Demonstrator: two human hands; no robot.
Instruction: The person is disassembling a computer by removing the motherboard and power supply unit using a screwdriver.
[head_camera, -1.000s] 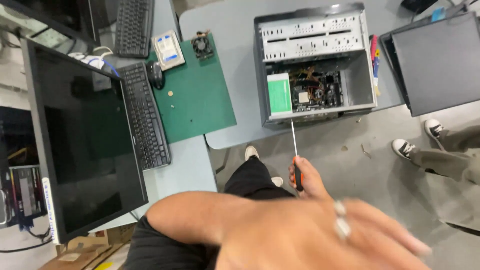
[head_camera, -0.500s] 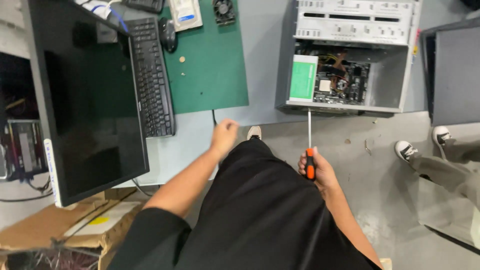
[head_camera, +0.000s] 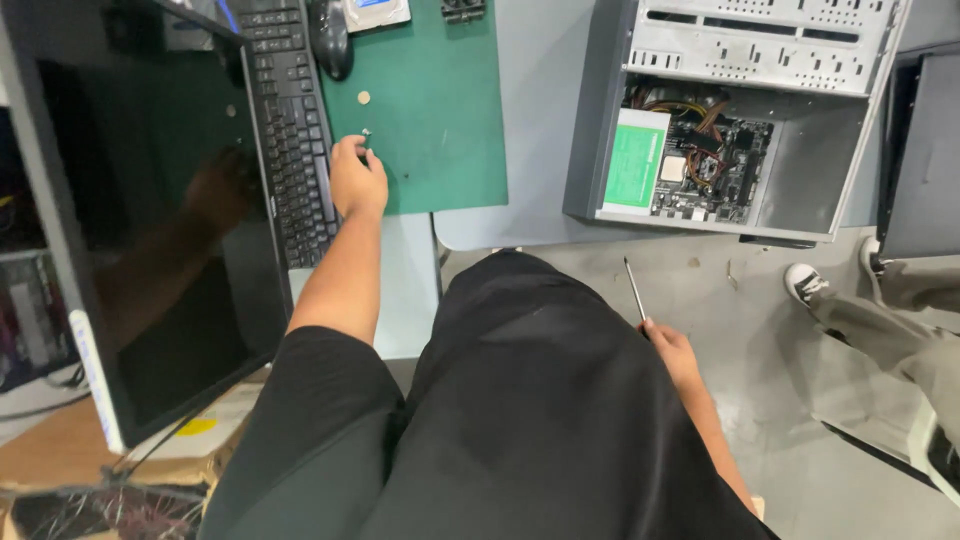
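Head view: my left hand (head_camera: 357, 180) has reached the green mat (head_camera: 440, 110), pinching a small screw (head_camera: 367, 132); right hand (head_camera: 668, 350) stays gripping the screwdriver (head_camera: 635, 290).

A big dark monitor screen (head_camera: 140, 230) stands to my left. Right of it, inside the open computer case (head_camera: 740, 110), sits a green rectangular label (head_camera: 636, 165).

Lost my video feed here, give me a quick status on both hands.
Left hand on green mat, pinching a small screw. Right hand low, gripping screwdriver. Open computer case untouched.
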